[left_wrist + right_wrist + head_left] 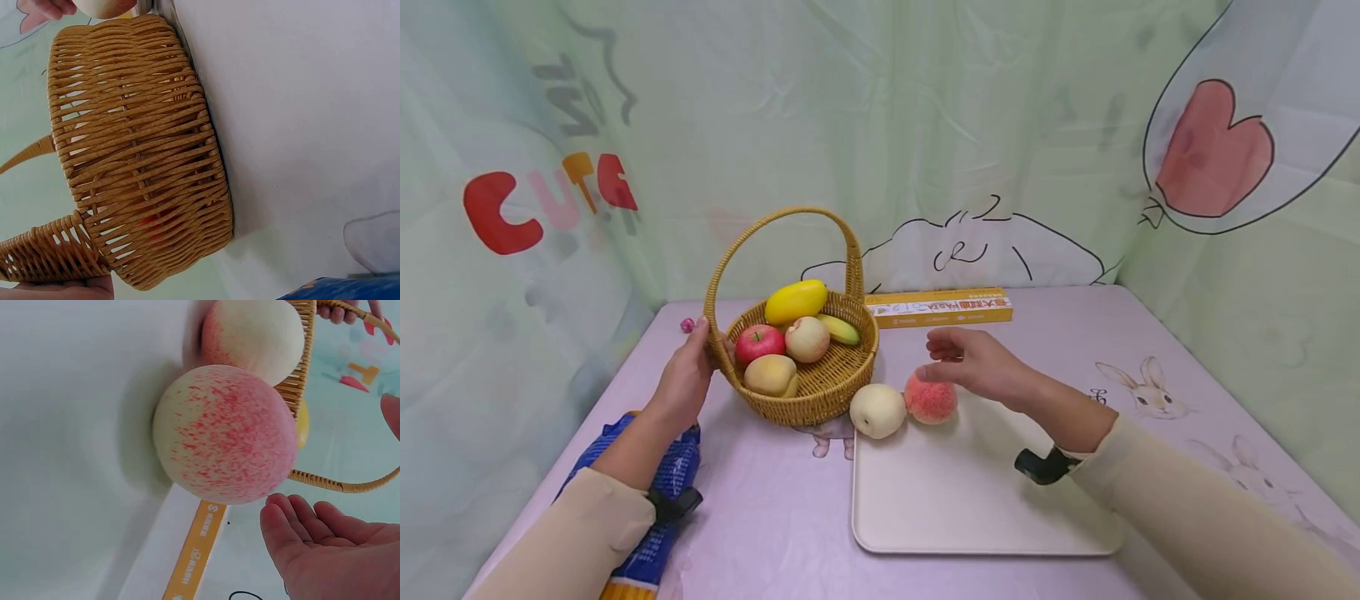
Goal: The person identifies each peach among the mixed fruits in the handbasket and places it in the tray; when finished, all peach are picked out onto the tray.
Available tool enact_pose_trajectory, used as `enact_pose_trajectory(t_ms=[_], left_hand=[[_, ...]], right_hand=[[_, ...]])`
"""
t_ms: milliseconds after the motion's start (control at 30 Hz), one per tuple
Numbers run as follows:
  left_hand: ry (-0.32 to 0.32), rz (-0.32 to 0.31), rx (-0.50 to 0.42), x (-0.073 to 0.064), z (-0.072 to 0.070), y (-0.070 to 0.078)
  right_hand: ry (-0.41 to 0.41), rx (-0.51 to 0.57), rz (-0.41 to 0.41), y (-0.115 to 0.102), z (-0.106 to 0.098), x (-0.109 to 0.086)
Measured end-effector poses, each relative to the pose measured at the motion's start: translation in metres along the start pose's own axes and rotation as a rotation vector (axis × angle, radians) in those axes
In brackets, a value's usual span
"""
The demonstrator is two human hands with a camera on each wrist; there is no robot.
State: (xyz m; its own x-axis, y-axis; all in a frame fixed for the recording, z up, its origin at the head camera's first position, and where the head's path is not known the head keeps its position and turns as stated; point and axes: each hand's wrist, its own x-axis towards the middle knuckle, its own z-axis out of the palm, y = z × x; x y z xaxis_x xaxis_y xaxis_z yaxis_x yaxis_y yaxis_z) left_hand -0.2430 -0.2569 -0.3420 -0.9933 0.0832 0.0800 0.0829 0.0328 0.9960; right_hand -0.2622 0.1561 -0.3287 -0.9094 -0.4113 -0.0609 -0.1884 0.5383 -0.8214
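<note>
A wicker basket [820, 408] with a tall handle stands left of centre. My left hand [688, 371] grips the lower left end of its handle [53, 250]. Inside lie a red apple [760, 343], a pale round fruit [807, 339], a yellow oblong fruit [796, 302], a yellow-green fruit [842, 330] and a tan fruit [771, 376]. My right hand [973, 364], fingers relaxed and holding nothing, hovers over a pink peach [932, 403]. In the right wrist view its fingertips [275, 503] are just beside that peach. A whitish peach [877, 411] sits between it and the basket.
Both peaches rest at the far left corner of a cream tray [977, 508]. An orange-and-white pasta box [940, 308] lies by the back curtain. A blue packet [673, 475] lies under my left forearm, and a small pink item [687, 325] is left of the basket.
</note>
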Motion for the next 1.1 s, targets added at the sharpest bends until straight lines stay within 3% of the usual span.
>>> enact_pose_trajectory(t_ms=[233,533,1100], left_hand=[[0.005,-0.003,-0.013,0.000,-0.001,-0.001],[-0.007,-0.001,0.009,0.000,-0.002,-0.001],[0.006,0.003,-0.018,0.001,-0.001,-0.002]], right_hand=[[0.003,0.020,-0.051,-0.010,0.003,0.005],[-0.016,-0.011,-0.055,-0.025,0.006,0.012],[-0.072,-0.105,-0.093,-0.065,0.027,0.056]])
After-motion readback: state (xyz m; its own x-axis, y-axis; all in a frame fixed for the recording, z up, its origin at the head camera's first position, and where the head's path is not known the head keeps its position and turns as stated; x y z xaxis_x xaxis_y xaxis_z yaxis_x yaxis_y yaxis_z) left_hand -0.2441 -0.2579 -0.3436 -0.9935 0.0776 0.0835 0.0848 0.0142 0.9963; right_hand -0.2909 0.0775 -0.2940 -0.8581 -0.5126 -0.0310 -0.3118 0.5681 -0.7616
